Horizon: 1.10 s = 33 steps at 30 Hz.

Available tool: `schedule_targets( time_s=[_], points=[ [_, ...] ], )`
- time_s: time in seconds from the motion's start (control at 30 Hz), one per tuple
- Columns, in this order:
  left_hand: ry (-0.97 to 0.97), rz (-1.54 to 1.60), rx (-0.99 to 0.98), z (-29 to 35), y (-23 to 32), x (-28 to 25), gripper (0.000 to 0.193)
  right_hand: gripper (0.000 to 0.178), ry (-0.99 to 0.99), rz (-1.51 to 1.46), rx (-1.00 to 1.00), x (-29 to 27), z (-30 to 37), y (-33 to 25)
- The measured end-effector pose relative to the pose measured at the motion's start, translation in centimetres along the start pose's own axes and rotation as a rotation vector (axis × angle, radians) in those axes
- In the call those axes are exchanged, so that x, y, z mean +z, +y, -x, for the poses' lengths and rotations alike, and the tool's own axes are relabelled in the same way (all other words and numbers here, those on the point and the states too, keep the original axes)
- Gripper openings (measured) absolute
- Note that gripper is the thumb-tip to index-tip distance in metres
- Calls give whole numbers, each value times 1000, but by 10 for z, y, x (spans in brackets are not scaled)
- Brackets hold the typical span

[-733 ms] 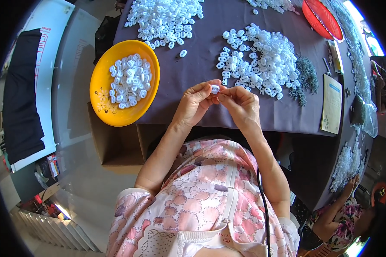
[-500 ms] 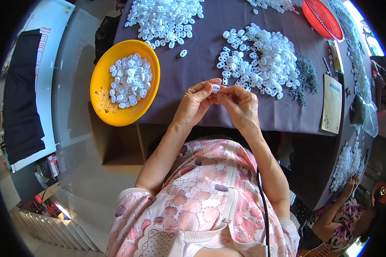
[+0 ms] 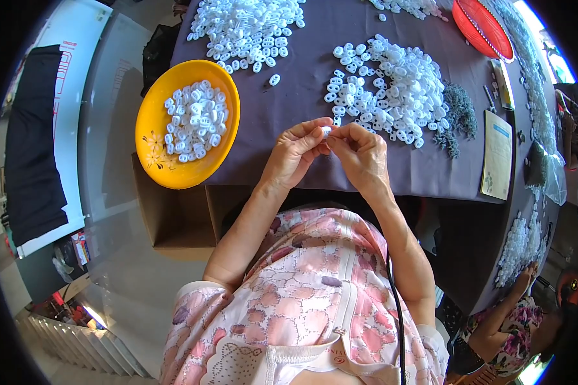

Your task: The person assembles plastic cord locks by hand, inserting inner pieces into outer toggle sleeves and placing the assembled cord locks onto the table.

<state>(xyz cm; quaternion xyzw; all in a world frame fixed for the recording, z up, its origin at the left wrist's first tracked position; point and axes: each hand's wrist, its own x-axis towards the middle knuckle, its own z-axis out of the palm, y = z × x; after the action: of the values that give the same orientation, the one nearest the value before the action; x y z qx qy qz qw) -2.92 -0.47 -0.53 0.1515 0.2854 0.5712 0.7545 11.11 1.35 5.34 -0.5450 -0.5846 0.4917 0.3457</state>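
Above the near side of desk, pinching white piece in fingers of left hand and right hand, apparently for steadiness, near white pile and right of yellow bowl, presumably for short reach.

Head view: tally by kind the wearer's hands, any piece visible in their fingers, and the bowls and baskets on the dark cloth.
Hands (left hand, right hand): 2
White piece in the fingers: 1
Yellow bowl: 1
Red basket: 1
Total: 5
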Motion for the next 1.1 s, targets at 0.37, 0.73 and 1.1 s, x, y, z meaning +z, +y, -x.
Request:
schedule_targets(
  time_s=[0.37, 0.73, 1.1],
  points=[
    [37, -8, 27, 1, -1, 4, 20, 8, 61, 109, -97, 3, -1, 8],
    [55, 1, 39, 0, -2, 1, 19, 6, 57, 215, -151, 3, -1, 7],
    [216, -56, 149, 0, -15, 9, 17, 6, 168, 469, -272, 11, -5, 7]
  ],
)
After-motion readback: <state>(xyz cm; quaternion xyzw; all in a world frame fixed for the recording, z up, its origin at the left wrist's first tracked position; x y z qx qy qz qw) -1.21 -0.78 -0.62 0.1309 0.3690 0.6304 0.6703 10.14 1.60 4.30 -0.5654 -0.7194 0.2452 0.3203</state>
